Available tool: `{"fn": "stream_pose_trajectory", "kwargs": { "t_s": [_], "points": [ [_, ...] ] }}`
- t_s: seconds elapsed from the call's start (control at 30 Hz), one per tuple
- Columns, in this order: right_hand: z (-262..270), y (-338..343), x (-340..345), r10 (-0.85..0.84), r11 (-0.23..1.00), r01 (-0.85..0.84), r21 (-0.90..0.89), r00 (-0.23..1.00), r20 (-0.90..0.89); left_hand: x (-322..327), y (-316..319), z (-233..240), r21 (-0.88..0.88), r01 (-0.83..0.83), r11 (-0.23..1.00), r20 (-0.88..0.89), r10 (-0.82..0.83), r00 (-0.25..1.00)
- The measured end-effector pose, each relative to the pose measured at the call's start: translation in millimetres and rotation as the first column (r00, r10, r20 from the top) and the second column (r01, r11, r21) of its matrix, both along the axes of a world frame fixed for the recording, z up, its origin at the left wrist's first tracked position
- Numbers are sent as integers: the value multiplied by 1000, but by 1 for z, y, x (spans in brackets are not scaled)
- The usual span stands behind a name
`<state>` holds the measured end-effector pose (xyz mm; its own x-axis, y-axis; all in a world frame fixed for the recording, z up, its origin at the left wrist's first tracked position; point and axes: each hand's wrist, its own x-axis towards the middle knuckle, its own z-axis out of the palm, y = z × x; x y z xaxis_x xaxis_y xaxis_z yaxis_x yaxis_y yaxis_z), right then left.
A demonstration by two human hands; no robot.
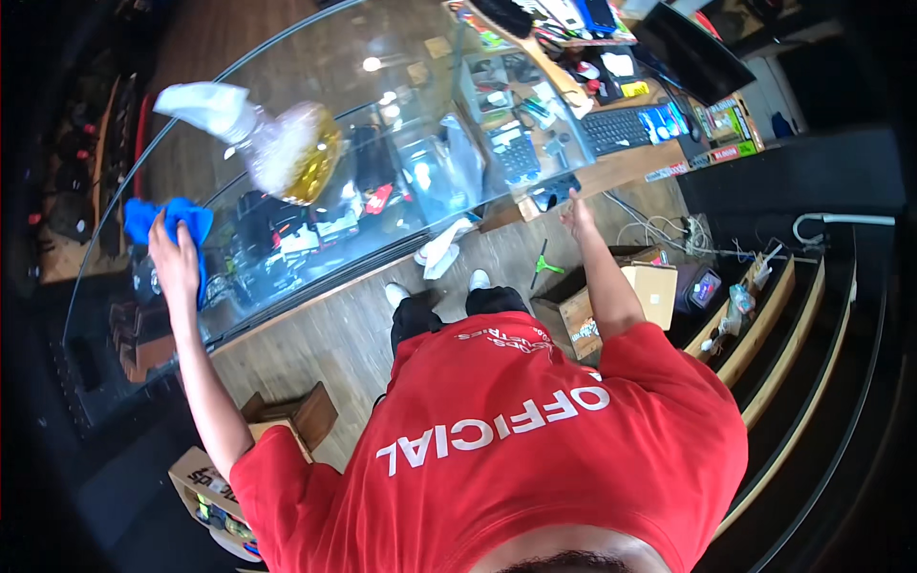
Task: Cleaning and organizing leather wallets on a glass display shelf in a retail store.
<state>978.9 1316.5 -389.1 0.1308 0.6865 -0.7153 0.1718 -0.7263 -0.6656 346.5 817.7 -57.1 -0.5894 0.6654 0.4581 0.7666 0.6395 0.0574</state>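
Note:
My left hand [174, 259] lies on a blue cloth [188, 217] at the left end of a glass display counter [286, 286]; the cloth is bunched around the fingers. A clear spray bottle [294, 154] with a white head and yellow liquid stands on the glass, to the right of the cloth. My right hand [577, 216] is at the counter's right part, its fingertips at a dark object [553, 193], perhaps a phone, by the wooden desk edge. Whether the fingers grip it cannot be told. A white cloth [442, 251] hangs at the counter's near edge.
A wooden-handled brush [548, 64], a keyboard [615, 130] and a monitor [693, 51] are at the upper right. On the floor are a green-handled squeegee [544, 267], a wooden crate [571, 315], cables [655, 225] and an open box [308, 419]. Slatted shelves [788, 322] stand at the right.

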Motion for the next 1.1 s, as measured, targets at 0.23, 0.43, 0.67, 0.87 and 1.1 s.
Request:
{"fn": "stream_pose_trajectory", "kwargs": {
  "t_s": [0.23, 0.43, 0.67, 0.87, 1.1],
  "points": [
    [-13, 18, -76, 92, 996, -91, 13, 987, -135, -63, -154, 24, -105, -388, 916, 67, 395, 916],
    [-16, 4, -132, 114, 993, -115, -27, 993, -34, -109, -346, 24, -105, -711, 696, 79, 718, 691],
    [-23, -20, -177, 173, 985, -170, -34, 970, 172, -8, -175, 42, 198, -525, 828, 127, 509, 851],
    [-29, -27, -175, 184, 982, -186, -20, 942, 282, 59, -100, 50, 121, -213, 970, 151, 194, 969],
    [-27, -32, -124, 119, 991, -136, 18, 917, 380, -43, -162, 37, 196, -363, 911, 80, 354, 932]
  ]
}}
